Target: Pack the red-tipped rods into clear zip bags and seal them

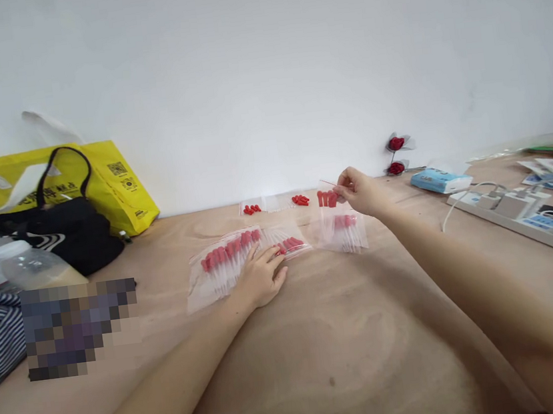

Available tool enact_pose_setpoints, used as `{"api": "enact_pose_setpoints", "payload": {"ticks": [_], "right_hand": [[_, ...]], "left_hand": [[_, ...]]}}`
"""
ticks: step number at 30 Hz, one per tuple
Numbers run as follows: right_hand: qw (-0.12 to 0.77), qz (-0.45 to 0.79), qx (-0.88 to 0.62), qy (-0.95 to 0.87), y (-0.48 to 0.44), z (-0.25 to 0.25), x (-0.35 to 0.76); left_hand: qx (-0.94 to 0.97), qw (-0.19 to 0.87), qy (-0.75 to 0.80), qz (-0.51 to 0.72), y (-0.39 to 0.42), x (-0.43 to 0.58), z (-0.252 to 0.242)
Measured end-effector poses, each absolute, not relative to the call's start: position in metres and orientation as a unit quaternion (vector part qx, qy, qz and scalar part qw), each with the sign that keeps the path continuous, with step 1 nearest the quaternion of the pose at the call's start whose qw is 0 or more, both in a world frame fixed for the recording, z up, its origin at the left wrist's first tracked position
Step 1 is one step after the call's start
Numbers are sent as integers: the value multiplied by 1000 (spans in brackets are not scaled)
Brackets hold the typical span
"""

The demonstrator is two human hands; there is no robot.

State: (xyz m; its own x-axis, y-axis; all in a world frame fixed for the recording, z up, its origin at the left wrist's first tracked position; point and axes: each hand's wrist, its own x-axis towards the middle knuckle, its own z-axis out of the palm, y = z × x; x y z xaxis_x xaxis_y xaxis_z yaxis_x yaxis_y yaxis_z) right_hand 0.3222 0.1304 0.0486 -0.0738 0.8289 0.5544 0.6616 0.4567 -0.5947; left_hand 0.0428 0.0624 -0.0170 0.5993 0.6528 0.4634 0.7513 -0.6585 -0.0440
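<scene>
My left hand [264, 281] lies with its fingers spread over the edge of a clear zip bag [201, 290] of white sticks with red heads. Its fingertips reach the red ends of a second bunch of sticks [291, 244] beside it. Farther right, my right hand [354, 191] is closed in a pinch at the top of another clear zip bag [327, 234]. Red heads [326, 198] show at the pinching fingers, and more red-headed sticks [345, 222] show lower in this bag. Whether the fingers also grip a stick is unclear.
Small bags with red pieces [300, 200] lie by the wall. At left stand a yellow bag [127, 185], a black bag [78, 231] and a bottle [37, 270]. A tissue pack [439, 180], a power strip [515, 221] and red fabric roses [397, 167] are at right.
</scene>
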Motion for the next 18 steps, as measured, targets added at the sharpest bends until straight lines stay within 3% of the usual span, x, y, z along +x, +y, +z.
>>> {"api": "enact_pose_setpoints", "payload": {"ticks": [6,11,18], "right_hand": [[439,-81,-383,-809,95,25,286],[343,-258,-172,-887,66,-15,271],[258,-307,-53,-915,41,-24,269]], "left_hand": [[-886,72,-432,-156,70,43,-17],[-846,93,-451,-268,67,35,-22],[-905,116,-261,-317,42,25,-21]]}}
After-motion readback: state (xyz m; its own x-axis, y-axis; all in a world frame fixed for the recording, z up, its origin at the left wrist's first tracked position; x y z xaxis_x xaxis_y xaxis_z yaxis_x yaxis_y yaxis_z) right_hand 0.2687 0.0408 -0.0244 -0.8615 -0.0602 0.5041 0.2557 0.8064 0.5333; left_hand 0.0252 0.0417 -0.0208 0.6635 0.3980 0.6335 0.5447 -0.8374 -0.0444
